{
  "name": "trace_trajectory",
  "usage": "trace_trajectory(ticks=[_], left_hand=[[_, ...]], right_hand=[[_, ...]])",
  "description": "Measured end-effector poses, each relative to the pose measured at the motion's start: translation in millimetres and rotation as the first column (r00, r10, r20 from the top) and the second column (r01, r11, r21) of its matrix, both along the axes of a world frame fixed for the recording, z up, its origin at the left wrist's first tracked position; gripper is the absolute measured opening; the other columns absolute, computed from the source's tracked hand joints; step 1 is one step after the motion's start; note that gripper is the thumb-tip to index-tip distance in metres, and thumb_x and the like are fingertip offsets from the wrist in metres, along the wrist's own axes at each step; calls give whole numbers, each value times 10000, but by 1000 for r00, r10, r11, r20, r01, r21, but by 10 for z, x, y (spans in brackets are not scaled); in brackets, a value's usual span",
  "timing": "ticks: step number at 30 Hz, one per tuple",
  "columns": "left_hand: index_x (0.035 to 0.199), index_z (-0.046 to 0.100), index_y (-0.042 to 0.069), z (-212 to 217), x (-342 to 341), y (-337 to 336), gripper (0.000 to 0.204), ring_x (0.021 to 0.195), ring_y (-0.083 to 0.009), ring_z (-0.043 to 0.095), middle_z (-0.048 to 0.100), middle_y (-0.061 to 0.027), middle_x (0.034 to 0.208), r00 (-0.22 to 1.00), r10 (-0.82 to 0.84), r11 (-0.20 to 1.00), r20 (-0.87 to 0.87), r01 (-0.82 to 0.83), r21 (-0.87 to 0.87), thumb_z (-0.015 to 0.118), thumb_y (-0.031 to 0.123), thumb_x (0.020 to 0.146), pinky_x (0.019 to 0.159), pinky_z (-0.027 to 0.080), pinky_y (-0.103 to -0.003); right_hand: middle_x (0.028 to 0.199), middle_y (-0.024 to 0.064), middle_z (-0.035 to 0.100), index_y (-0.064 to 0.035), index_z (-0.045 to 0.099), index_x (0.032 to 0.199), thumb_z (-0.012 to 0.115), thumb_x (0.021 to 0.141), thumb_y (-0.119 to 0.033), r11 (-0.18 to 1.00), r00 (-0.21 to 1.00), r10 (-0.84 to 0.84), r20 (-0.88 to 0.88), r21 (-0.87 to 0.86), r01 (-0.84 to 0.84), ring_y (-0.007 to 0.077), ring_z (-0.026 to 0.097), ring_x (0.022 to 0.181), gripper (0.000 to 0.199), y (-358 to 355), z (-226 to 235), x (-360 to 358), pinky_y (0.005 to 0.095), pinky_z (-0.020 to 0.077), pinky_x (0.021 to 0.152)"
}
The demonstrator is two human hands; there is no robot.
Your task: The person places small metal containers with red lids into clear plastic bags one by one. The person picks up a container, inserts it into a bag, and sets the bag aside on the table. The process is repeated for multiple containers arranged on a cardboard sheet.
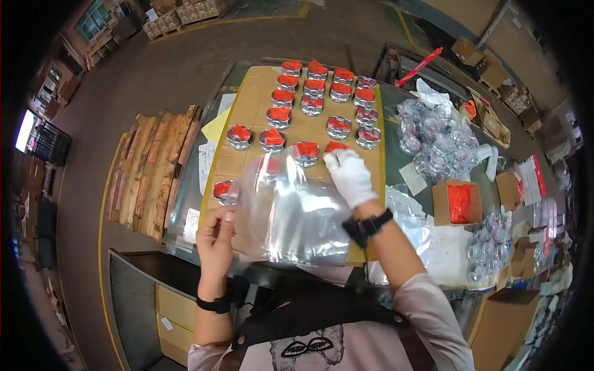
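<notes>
My bare left hand (pixel 216 232) pinches the edge of a large clear plastic bag (pixel 291 216), which hangs over the near part of the cardboard sheet. My right hand (pixel 349 176), in a white glove, is closed around a round silver metal part that looks like a piston (pixel 336 146); a red piece shows at its top and the glove hides the rest. Just left of that glove stands another such piston (pixel 306 153) topped with red. Several more stand in rough rows on the cardboard (pixel 247 93), and one piston (pixel 223 190) sits close to my left hand.
To the right lie a heap of clear-bagged parts (pixel 439 139), a small carton with red bags (pixel 440 213) and a smaller bagged pile (pixel 489 247). More clear bags (pixel 402 222) lie right of my wrist. Wooden pallets (pixel 148 173) stand left of the table.
</notes>
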State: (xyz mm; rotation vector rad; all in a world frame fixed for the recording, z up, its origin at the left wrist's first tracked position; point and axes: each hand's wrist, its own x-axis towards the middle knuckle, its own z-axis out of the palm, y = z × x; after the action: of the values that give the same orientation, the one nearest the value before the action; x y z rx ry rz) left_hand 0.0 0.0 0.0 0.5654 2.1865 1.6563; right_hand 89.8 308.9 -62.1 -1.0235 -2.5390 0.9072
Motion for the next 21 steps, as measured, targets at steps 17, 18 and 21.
trace_trajectory(ticks=[17,18,21], left_hand=[[993,673,47,-1289,573,1136,266,507,-66,490,553,24,657,681,-272,961,680,234,150,484,232,1024,441,404,-239],[1027,671,37,-1173,543,1098,233,552,-117,555,611,-20,708,790,-280,960,545,243,141,511,207,1007,489,451,-261],[1093,657,10,-875,605,978,204,725,-260,668,693,-147,868,905,-383,916,-184,398,52,574,137,957,640,534,-320]], right_hand=[[897,185,617,5,578,992,645,844,-226,945,986,168,-7,286,-159,407,628,676,283,-1072,-164,1072,478,523,611],[893,178,619,1,582,983,633,848,-226,916,966,212,146,314,-248,389,633,664,269,-1116,-193,1075,470,524,589],[856,128,642,-14,607,951,564,877,-188,867,910,284,303,324,-379,322,649,633,194,-1250,-71,921,426,530,537]])
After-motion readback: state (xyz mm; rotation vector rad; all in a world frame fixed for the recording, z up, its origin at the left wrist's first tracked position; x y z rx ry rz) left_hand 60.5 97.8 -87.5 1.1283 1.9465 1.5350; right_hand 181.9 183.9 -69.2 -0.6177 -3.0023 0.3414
